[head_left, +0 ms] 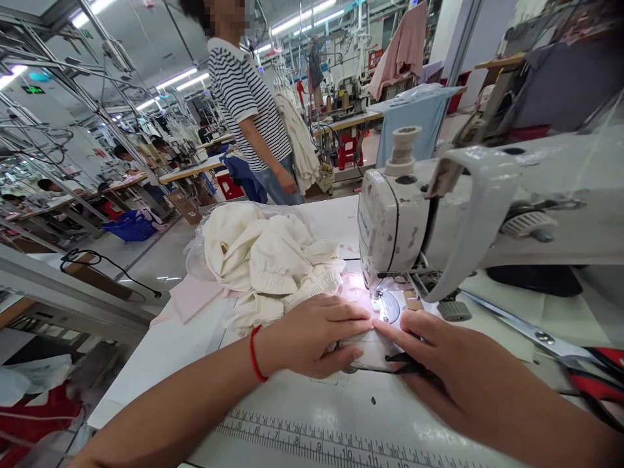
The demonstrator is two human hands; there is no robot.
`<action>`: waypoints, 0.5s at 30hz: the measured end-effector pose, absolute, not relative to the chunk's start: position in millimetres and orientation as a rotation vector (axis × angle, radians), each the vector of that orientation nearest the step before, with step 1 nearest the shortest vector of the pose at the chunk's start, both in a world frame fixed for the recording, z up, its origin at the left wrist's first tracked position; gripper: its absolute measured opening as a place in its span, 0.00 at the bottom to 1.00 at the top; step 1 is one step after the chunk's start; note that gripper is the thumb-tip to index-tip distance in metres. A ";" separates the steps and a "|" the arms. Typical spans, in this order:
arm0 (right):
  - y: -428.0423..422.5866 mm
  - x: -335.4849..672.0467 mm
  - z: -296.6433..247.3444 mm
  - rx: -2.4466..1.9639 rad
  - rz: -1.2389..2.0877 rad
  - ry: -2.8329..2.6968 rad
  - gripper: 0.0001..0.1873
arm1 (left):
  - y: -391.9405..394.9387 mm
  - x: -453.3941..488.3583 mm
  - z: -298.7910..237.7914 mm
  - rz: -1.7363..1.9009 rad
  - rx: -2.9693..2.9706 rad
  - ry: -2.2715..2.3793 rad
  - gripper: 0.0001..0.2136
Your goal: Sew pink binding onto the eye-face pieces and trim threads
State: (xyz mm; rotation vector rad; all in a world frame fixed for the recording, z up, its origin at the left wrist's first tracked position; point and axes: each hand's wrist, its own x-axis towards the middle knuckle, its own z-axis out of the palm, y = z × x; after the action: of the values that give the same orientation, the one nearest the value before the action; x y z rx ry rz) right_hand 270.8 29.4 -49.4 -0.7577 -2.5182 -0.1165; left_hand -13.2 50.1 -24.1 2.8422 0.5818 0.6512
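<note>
My left hand (pixel 307 338), with a red string bracelet, and my right hand (pixel 439 364) lie flat on a pale pink fabric piece (pixel 370 348). Their fingertips nearly meet just in front of the presser foot (pixel 383 299) of a white industrial sewing machine (pixel 394 221). The machine's lamp lights the needle area. A heap of cream gathered fabric (pixel 268 253) sits close beyond my left hand. Something black, partly hidden, lies under my right hand's edge.
Red-handled tailor's shears (pixel 550 338) lie right of my right hand. A ruler scale (pixel 312 442) runs along the table's near edge. A person in a striped shirt (pixel 244 110) stands beyond the table, carrying cream cloth. Rows of sewing stations and a blue basket (pixel 129 227) fill the left.
</note>
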 end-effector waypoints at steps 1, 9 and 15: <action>29.3 271.4 -50.0 -0.761 -0.118 -2.522 0.28 | 50.1 -12.7 -23.9 0.655 2.844 0.577 0.21; 30.3 271.3 -47.4 -0.814 -0.080 -2.534 0.27 | 49.1 -9.3 -19.5 0.629 2.878 0.611 0.20; 32.8 272.8 -45.7 -0.840 -0.095 -2.529 0.26 | 50.0 -9.2 -20.7 0.635 2.809 0.622 0.21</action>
State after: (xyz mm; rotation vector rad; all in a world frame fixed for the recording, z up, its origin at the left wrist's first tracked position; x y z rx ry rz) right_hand 272.8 32.8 -45.7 -0.8396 -2.5293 -0.0952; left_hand -9.2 50.0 -20.7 2.8088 0.6223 0.6345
